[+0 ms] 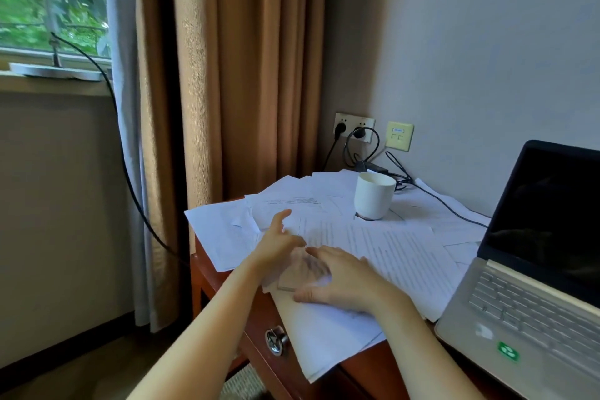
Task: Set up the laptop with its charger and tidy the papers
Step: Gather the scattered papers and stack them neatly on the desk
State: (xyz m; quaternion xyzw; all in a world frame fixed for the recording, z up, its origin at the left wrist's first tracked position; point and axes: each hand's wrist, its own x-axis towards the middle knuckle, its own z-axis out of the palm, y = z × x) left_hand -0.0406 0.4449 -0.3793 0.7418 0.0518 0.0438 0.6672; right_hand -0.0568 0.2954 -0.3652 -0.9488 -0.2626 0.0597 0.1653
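Right, widest thing in my feed is the tan pleated curtain (246, 75) hanging beside the window. Below it sits the reddish-brown wooden desk (227, 295), pushed into the corner. On the desk's right end I've got the silver laptop (535, 269), lid up, screen dark, green sticker on the palm rest. The loose white printed papers (389, 253) are fanned untidily across the desktop from the left edge to the laptop, some overhanging the front.

Both bare forearms reach in from below. The right hand (341, 282) lies palm down on the sheets, its fingers stretched flat to the left over a small tan square piece (287, 284), though they are smeared by motion. The left hand (279, 243) is just beside it, thumb lifted and spread away, the other fingers extended toward the right hand; whether they touch paper I cannot tell.

Further back, a white ceramic mug (375, 195) stands upright on the papers. Behind it lies the black charger brick (373, 167), its cable (448, 204) trailing over the sheets toward the laptop, another lead plugged into the cream wall socket (354, 127). Smallest: the metal drawer knob (276, 341).
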